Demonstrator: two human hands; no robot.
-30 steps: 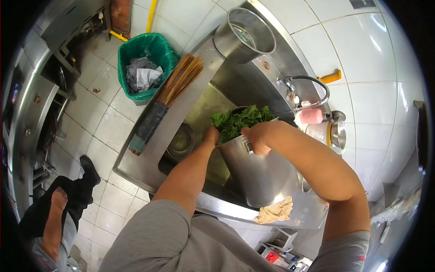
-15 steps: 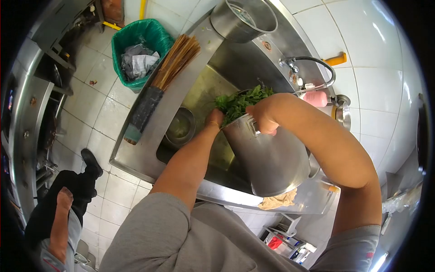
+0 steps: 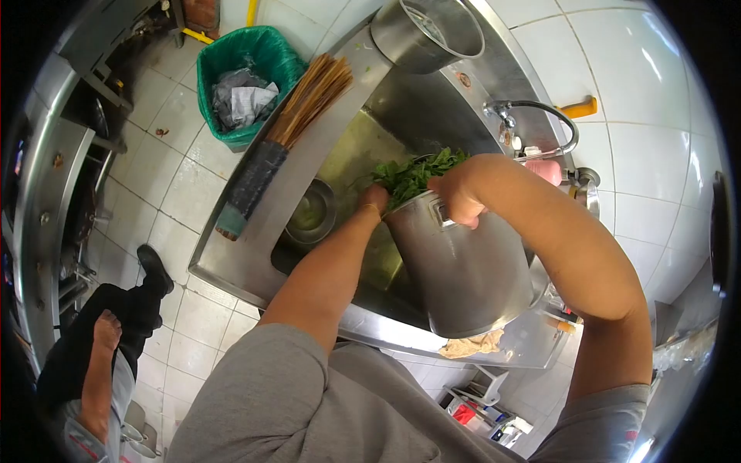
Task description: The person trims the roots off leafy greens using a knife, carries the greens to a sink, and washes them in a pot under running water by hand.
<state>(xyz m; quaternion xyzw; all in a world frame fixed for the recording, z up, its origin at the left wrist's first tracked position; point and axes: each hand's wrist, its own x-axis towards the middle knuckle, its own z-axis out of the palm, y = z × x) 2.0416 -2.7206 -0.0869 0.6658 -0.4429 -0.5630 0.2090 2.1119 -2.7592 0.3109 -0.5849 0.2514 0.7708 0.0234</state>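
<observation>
A large steel stockpot (image 3: 467, 262) lies tilted over the sink (image 3: 370, 143), its mouth facing away from me. Leafy greens (image 3: 413, 177) fill the mouth and bulge past the rim. My right hand (image 3: 461, 194) is closed on the pot's upper rim, close by its side handle. At the left side of the mouth, my left hand (image 3: 373, 199) presses against the greens; leaves hide its fingers, so I cannot tell how they are bent. A small steel bowl (image 3: 310, 212) sits in the sink, left of my left wrist.
A stick broom (image 3: 289, 127) lies along the sink's left ledge, beside a green-lined bin (image 3: 239, 92). Another steel pot (image 3: 424, 35) stands at the far end. The faucet (image 3: 532, 116) and a pink bottle (image 3: 545, 171) are right. Another person's leg (image 3: 116, 324) shows at lower left.
The whole view has shifted slightly, so most things appear a little farther right. Both hands keep their places at the pot and greens.
</observation>
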